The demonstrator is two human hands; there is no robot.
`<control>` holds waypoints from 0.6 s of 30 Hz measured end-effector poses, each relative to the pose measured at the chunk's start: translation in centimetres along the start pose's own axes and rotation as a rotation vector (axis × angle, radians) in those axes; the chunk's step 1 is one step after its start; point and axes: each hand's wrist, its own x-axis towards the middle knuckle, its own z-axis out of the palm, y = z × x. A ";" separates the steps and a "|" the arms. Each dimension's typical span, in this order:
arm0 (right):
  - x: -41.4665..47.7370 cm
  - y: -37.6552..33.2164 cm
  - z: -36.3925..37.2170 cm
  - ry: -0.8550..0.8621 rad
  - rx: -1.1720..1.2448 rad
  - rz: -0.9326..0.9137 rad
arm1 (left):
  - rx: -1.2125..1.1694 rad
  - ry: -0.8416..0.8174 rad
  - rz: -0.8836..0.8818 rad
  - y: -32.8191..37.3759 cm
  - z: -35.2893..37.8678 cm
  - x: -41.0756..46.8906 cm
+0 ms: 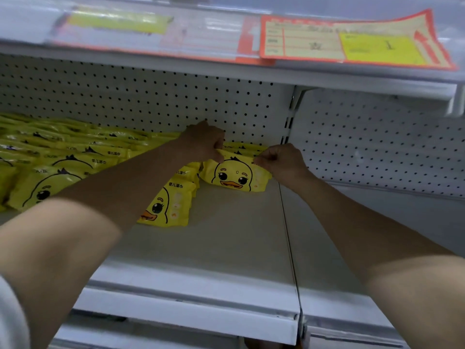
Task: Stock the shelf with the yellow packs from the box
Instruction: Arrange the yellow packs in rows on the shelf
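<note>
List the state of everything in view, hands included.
Yellow duck-print pack: upright, held at its top edge.
Left hand: pinches that pack's top left corner.
Right hand: pinches its top right corner.
Other yellow packs: lying stacked in rows at left.
White metal shelf: partly stocked.
Orange price card: tilted on the upper rail.

Views: one, a wide-angle camera worn on the head.
Position: in front of the shelf (226, 238), higher than its deck and lower than the upper shelf's price strip (176, 39).
Facing: forward and slightly down, toward the pegboard back panel (125, 96).
Nearness: close; both forearms run in from the lower corners.
Frame centre: left hand (203, 143) and right hand (284, 163) pinching a yellow pack (234, 175).
</note>
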 end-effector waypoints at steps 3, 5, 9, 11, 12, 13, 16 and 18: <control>-0.2 0.0 0.5 0.010 -0.061 -0.045 | -0.011 0.019 -0.035 -0.2 0.6 -0.2; -0.6 0.0 0.6 0.021 -0.091 -0.066 | -0.025 0.037 -0.059 -0.3 0.9 -0.5; -1.7 -0.5 0.6 0.065 -0.116 -0.046 | -0.038 0.060 -0.098 0.6 0.8 -1.6; -2.6 -1.1 0.2 0.074 -0.144 -0.033 | -0.060 0.089 -0.113 1.5 0.4 -2.5; -3.0 -1.5 0.0 0.067 -0.153 -0.027 | -0.079 0.102 -0.117 2.0 0.1 -3.1; -3.4 -2.0 -0.4 0.060 -0.163 -0.024 | -0.105 0.110 -0.118 2.6 -0.2 -3.7; -5.2 -3.4 -1.2 0.048 -0.189 -0.044 | -0.190 0.134 -0.137 4.4 -1.1 -6.1; -6.8 -4.5 -1.4 0.032 -0.209 -0.073 | -0.230 0.167 -0.170 5.3 -1.4 -8.4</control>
